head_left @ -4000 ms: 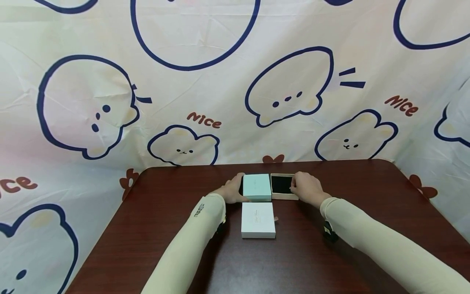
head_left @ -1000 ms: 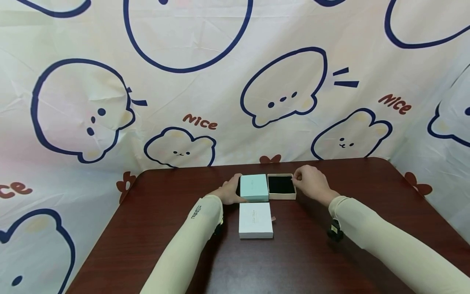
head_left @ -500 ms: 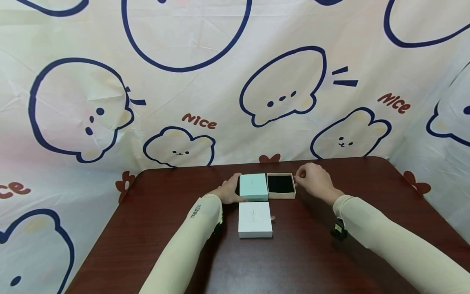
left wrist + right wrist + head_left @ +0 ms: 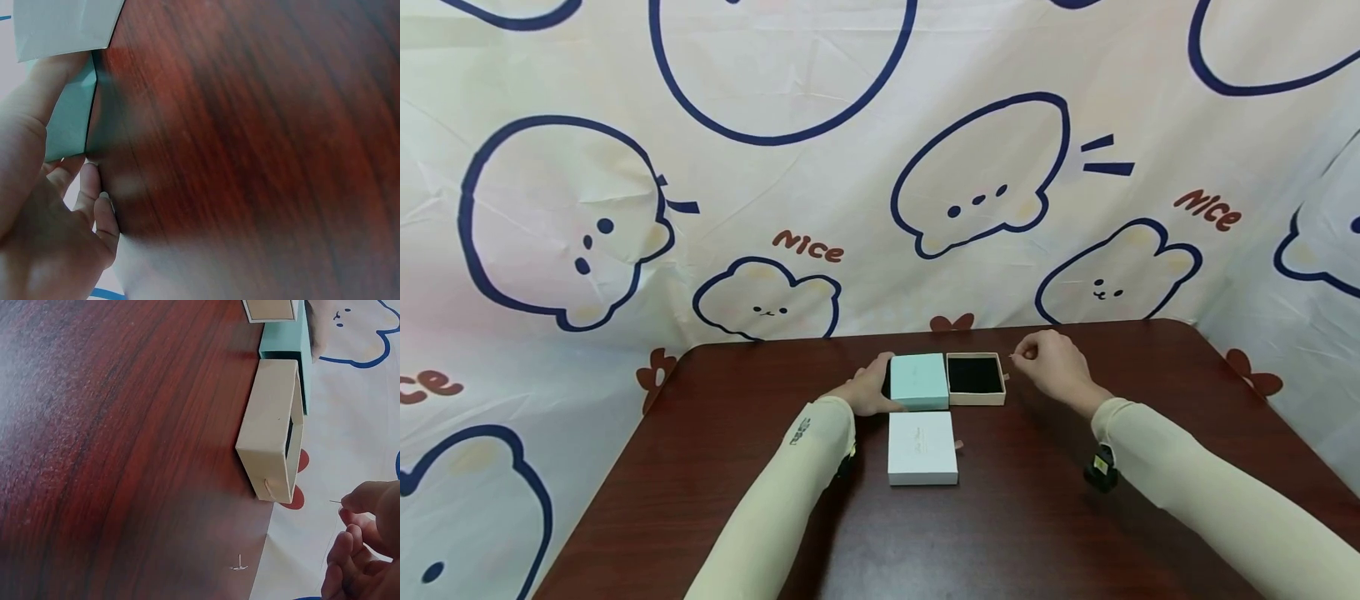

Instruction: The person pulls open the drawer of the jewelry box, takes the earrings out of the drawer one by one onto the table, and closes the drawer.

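Note:
My left hand [image 4: 870, 388] grips the mint-green box sleeve [image 4: 919, 381] from its left side, thumb along the near edge. Out of the sleeve's right end sticks a cream drawer [image 4: 977, 398] with a black lining and a small ribbon pull. To the right of that drawer, raised a little, my right hand [image 4: 1051, 362] pinches a small stud earring between thumb and forefinger; only its thin post [image 4: 335, 501] shows. Another tiny stud earring [image 4: 239, 566] lies on the table beyond the drawer's ribbon end, its post pointing up.
A white box [image 4: 922, 448] with a ribbon tab on its right lies just in front of the mint sleeve. The dark wooden table [image 4: 1000, 533] ends at a printed cloth backdrop [image 4: 865, 183].
My right hand was over the drawer four seconds ago; it has moved right and slightly up, away from it, pinching the earring. My left hand has kept its grip on the sleeve.

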The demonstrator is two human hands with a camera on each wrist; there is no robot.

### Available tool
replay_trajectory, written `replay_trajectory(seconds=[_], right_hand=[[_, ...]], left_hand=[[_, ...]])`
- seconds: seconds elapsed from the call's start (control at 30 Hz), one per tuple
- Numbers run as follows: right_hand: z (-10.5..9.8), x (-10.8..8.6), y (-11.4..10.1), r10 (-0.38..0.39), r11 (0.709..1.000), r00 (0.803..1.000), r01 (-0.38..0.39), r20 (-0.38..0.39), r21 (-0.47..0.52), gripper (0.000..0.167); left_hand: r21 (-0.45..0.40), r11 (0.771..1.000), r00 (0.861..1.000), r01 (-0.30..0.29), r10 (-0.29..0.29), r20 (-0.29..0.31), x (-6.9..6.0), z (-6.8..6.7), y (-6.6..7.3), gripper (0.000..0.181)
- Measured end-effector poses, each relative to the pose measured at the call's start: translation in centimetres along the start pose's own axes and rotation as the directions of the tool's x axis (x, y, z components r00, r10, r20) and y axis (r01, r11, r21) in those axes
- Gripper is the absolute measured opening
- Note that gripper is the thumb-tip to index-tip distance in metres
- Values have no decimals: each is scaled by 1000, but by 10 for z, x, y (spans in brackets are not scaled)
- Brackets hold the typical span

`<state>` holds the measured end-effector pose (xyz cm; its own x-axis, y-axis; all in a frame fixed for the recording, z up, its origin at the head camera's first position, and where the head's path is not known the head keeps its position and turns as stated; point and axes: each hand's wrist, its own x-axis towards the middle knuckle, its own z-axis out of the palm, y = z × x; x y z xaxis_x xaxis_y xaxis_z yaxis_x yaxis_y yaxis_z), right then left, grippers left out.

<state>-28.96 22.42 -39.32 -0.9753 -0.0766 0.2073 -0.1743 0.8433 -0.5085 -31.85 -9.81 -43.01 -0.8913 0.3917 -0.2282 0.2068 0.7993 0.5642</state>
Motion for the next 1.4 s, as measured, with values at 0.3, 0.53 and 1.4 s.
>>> replay_trajectory(seconds=[0.3, 0.53, 1.4], right_hand=[[-2, 0, 8, 28, 998, 1000, -27, -7, 62, 18], [-2, 1, 13, 30, 995, 999, -29, -13, 93, 19], [-2, 2, 35, 119, 978, 992, -124, 40, 167, 25]], left_hand=[[-7, 1000, 1000, -4, 4, -1, -1, -1, 2, 104], [-11, 1000, 1000, -3, 3, -8, -2, -1, 2, 103], [2, 1000, 1000, 7, -7, -15, -1, 0, 1, 103]])
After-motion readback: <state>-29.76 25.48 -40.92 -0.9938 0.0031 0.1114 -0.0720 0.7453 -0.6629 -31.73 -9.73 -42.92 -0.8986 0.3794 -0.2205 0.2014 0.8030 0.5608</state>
